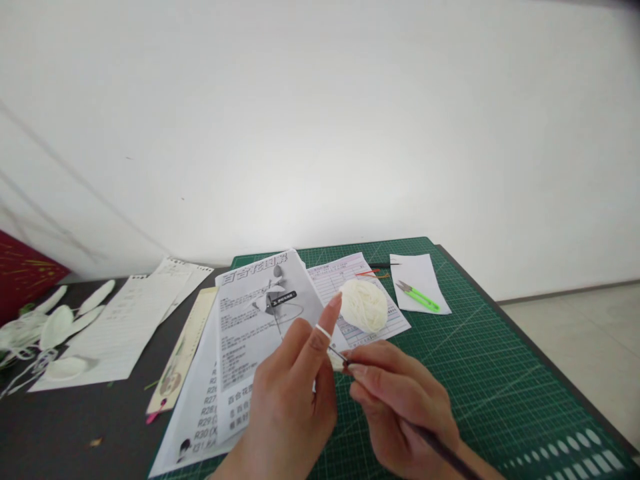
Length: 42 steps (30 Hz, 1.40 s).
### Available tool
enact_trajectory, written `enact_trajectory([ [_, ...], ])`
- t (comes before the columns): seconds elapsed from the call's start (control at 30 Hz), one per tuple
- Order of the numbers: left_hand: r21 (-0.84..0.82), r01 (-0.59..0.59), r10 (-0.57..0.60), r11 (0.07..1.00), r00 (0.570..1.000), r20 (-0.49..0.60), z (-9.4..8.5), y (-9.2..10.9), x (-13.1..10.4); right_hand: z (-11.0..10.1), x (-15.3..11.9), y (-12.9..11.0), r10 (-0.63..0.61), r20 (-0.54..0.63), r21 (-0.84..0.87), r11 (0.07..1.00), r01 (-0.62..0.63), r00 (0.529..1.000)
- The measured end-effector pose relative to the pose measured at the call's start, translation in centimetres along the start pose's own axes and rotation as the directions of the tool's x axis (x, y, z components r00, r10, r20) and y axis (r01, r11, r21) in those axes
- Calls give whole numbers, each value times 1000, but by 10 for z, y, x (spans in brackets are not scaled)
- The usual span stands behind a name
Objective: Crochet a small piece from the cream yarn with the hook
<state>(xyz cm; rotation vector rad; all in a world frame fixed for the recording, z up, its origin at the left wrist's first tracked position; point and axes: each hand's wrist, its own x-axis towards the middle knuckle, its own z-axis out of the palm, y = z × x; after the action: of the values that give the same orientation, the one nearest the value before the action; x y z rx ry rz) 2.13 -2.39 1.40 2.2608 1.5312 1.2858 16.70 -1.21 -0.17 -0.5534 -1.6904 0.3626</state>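
While the left hand (295,393) raises its index finger with a strand of white yarn (323,331) wrapped around it, the right hand (405,407) holds a slim dark-handled hook (434,441) like a pen, its metal shaft reaching toward the left fingers. The right grip pinches the hook near the shaft; the left grip curls its other fingers inward, but I cannot tell whether they press on anything, since the hands hide that spot. A small pale patch (336,362) shows beneath the shaft, too obscured to identify.

The ball of yarn (364,305) lies beyond the fingertips on a ruled sheet (400,323), atop the green cutting mat (480,373) on the worktop (120,433).

The step in hand looks like working yarn with the hook, probably at a stitch. The next move seems to call for steady tension over the index finger and a careful turn of the hook tip to catch the strand.
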Motion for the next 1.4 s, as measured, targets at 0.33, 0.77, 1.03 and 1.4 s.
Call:
enact_trajectory([
  [0.33,-205,142,-149,968,989,-23,-3,1,3,7,3,4,292,-157,306,923,-235,943],
  [0.77,-217,236,-239,947,971,10,-2,2,6,-3,2,8,-284,127,-113,948,298,950],
  [1.03,-154,204,-211,967,977,-29,0,-2,6,9,0,11,240,-170,272,944,-189,956],
  [1.4,-280,194,-227,940,970,-89,-1,3,6,13,-2,11,440,-186,610,753,-247,879],
])
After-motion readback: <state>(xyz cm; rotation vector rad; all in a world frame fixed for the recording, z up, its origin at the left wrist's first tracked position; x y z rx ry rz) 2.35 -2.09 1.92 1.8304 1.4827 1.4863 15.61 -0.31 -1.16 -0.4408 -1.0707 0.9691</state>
